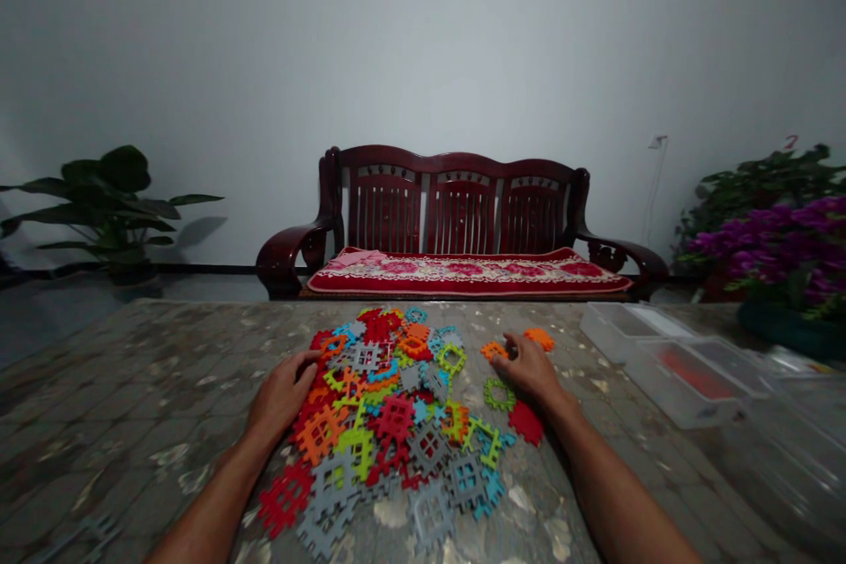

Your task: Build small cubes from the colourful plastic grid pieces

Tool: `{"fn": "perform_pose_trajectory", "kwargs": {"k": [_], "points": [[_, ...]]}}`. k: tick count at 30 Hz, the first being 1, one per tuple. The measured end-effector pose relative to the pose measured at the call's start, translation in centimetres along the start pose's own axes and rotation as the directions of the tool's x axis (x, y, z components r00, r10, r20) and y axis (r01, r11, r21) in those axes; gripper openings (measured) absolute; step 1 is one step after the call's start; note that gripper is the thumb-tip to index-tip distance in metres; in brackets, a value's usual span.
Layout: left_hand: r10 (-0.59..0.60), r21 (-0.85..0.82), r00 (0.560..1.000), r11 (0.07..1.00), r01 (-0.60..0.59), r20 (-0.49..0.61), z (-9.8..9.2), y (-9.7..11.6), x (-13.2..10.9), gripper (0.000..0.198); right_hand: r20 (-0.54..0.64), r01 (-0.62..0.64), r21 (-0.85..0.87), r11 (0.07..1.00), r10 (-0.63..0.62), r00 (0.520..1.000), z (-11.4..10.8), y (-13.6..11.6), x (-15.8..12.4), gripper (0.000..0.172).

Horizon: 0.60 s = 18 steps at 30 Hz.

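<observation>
A heap of interlocking plastic building pieces in red, orange, grey, blue and lime green spreads over the middle of the table. At its left edge rests my left hand, fingers loosely stretched toward the pieces and holding nothing that I can see. My right hand is to the right of the heap, thumb and forefinger at the edge of an orange piece. Another orange piece lies just beyond its knuckles. A green ring-shaped piece and a red piece lie beside my right wrist.
Clear plastic boxes stand on the right of the table, one with something red inside. A grey piece lies at the near left. Behind are a wooden bench, a potted plant and purple flowers.
</observation>
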<state>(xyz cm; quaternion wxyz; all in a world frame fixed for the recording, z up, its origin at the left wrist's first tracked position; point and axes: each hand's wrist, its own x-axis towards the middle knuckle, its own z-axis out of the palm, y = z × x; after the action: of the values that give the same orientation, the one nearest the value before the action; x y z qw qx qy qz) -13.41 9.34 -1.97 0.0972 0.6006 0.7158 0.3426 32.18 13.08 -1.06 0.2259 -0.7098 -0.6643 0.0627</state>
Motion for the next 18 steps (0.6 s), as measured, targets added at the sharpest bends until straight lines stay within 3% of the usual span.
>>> {"fn": "perform_pose_trajectory", "kwargs": {"k": [5, 11, 18], "points": [[0.003, 0.001, 1.0, 1.0, -0.003, 0.003, 0.1, -0.3, 0.1, 0.042, 0.026, 0.059, -0.089, 0.994, -0.057, 0.998, -0.4, -0.3, -0.5, 0.059], [0.009, -0.008, 1.0, 1.0, -0.009, -0.01, 0.0, -0.3, 0.2, 0.039, 0.003, 0.044, -0.081, 0.996, -0.044, 0.999, 0.0, -0.6, -0.6, 0.055], [-0.015, -0.006, 1.0, 1.0, 0.015, -0.01, -0.1, -0.1, 0.2, 0.038, -0.209, -0.146, 0.014, 0.989, 0.146, 0.967, -2.0, 1.4, 0.7, 0.063]]}}
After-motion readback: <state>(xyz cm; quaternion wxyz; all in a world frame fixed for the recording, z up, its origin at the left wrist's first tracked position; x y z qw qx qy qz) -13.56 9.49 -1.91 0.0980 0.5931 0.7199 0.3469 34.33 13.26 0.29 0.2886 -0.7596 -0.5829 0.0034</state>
